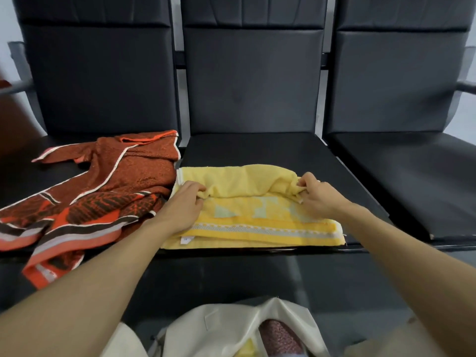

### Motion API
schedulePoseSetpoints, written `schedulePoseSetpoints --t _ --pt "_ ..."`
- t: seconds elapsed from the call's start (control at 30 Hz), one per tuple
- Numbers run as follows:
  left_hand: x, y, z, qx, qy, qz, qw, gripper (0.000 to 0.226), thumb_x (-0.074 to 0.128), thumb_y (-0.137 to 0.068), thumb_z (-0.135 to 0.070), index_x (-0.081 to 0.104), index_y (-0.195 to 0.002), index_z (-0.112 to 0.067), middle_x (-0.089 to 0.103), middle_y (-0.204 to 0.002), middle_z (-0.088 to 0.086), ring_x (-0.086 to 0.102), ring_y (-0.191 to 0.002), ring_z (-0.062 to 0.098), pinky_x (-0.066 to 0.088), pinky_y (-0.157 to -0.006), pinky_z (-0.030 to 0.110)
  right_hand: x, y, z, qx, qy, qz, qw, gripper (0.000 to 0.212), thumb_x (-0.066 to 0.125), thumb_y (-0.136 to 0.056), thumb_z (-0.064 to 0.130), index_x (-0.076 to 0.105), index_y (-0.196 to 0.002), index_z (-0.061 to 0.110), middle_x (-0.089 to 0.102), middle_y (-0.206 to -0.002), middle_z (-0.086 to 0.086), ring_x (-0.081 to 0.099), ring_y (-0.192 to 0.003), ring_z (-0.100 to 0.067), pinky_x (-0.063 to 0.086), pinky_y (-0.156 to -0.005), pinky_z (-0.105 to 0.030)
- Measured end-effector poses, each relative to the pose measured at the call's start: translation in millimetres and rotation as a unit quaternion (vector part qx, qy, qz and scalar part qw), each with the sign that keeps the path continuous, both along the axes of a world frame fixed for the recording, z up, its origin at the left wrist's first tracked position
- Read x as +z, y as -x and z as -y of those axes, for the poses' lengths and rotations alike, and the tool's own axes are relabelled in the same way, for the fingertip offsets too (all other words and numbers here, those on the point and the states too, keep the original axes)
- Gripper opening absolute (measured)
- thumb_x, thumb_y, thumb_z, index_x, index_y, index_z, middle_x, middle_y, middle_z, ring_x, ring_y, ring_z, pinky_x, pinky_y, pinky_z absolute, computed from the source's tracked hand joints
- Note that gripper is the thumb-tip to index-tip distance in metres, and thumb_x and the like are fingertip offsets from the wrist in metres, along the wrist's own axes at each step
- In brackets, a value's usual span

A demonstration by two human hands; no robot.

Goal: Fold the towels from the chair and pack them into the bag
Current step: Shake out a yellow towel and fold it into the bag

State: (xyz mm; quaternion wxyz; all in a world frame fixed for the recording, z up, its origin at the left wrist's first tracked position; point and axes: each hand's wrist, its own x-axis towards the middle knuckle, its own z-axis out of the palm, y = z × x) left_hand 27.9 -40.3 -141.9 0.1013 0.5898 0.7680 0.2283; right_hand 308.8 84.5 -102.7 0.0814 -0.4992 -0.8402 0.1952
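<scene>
Right under the camera sits the white bag (231, 323), mouth open, with something pinkish (280, 338) and a bit of yellow inside. It's cut off at the bottom edge, so I can't tell how full it is.

Up on the middle seat (257, 150) the yellow towel (257, 210) lies half folded. My left hand (183, 202) and right hand (316, 194) each pinch a bunched end of its top layer.

What could go wrong, I'd guess: one pinch slips and the fold lands crooked. The towel's front hem also sits right at the seat lip, so a tug could drag it off. The red patterned towel (103, 194) already droops over its own seat edge.

Fingertips are buried in the cloth, and the pale pattern is too blurry to read.
</scene>
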Motion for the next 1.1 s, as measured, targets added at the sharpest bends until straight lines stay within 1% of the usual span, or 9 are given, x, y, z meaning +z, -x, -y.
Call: schedulePoseSetpoints --t 0.17,0.23,0.33,0.47,0.63,0.8,0.97,1.03,1.1 --pt "3 -2 -8 0.074 -0.105 -0.045 0.991 0.033 0.035 -0.099 -0.006 0.055 -0.123 -0.015 0.048 -0.129 -0.004 0.052 -0.109 0.021 0.046 -0.088 0.038 11 -1 -9 -0.088 -0.106 -0.163 0.977 0.021 0.032 -0.101 0.009 0.040 -0.121 0.005 0.056 -0.129 -0.019 0.055 -0.094 -0.035 0.044 -0.074 -0.040" --pt "17 -4 -5 0.095 -0.202 -0.014 0.975 0.029 0.036 -0.100 -0.007 0.059 -0.115 -0.012 0.053 -0.119 -0.002 0.053 -0.102 0.018 0.044 -0.084 0.034 27 -7 -5 -0.088 -0.177 -0.250 0.948 0.017 0.029 -0.103 0.009 0.039 -0.116 0.005 0.052 -0.140 -0.013 0.054 -0.085 -0.030 0.042 -0.067 -0.039" --pt "42 -7 5 0.097 -0.277 0.031 0.955 0.024 0.040 -0.101 -0.008 0.061 -0.111 -0.010 0.054 -0.110 -0.003 0.048 -0.098 0.011 0.036 -0.083 0.025 40 -26 5 -0.074 -0.219 -0.293 0.928 0.012 0.029 -0.103 0.007 0.038 -0.111 0.004 0.040 -0.153 0.001 0.057 -0.100 -0.024 0.040 -0.068 -0.033" --pt "50 -11 33 0.060 -0.257 0.040 0.964 0.023 0.045 -0.099 -0.007 0.063 -0.111 -0.011 0.057 -0.108 -0.002 0.050 -0.099 0.012 0.036 -0.083 0.024 36 -57 23 -0.061 -0.169 -0.228 0.957 0.012 0.034 -0.101 0.011 0.044 -0.109 0.010 0.059 -0.133 -0.001 0.059 -0.088 -0.019 0.040 -0.067 -0.028" --pt "41 -6 59 0.012 -0.058 0.030 0.998 0.024 0.049 -0.099 -0.015 0.064 -0.118 -0.016 0.067 -0.107 0.001 0.062 -0.098 0.019 0.050 -0.085 0.037 39 -73 51 -0.112 -0.010 -0.212 0.971 0.019 0.040 -0.092 0.005 0.057 -0.098 0.010 0.071 -0.074 -0.014 0.070 -0.057 -0.025 0.060 -0.058 -0.039" --pt "44 -7 62 0.029 -0.055 0.068 0.996 0.018 0.049 -0.099 -0.014 0.065 -0.106 -0.018 0.069 -0.088 0.000 0.069 -0.073 0.014 0.058 -0.071 0.042 47 -63 55 -0.149 -0.013 -0.204 0.967 0.022 0.037 -0.086 0.004 0.057 -0.093 0.009 0.068 -0.060 -0.013 0.065 -0.044 -0.020 0.051 -0.046 -0.025" --pt "49 -14 35 0.076 -0.109 0.119 0.984 0.020 0.045 -0.099 -0.013 0.065 -0.099 -0.017 0.068 -0.086 0.002 0.071 -0.066 0.017 0.059 -0.067 0.043 61 -49 38 -0.179 0.218 -0.217 0.935 0.014 0.037 -0.092 -0.001 0.050 -0.088 0.000 0.057 -0.076 -0.016 0.071 -0.060 -0.033 0.049 -0.044 -0.026" --pt "52 -18 22 0.109 -0.164 0.105 0.975 0.021 0.044 -0.099 -0.012 0.065 -0.098 -0.014 0.066 -0.088 0.002 0.066 -0.077 0.021 0.053 -0.067 0.038 62 -44 26 -0.200 0.189 -0.258 0.926 0.013 0.037 -0.093 0.000 0.048 -0.087 0.005 0.055 -0.079 -0.013 0.071 -0.065 -0.032 0.050 -0.058 -0.031" --pt "58 -25 12 0.131 -0.244 0.101 0.956 0.020 0.043 -0.101 -0.013 0.063 -0.104 -0.011 0.061 -0.095 0.002 0.056 -0.086 0.020 0.041 -0.072 0.031 61 -35 14 -0.202 -0.022 -0.299 0.932 0.015 0.038 -0.094 0.005 0.052 -0.098 0.009 0.059 -0.090 -0.006 0.064 -0.075 -0.023 0.045 -0.068 -0.029"
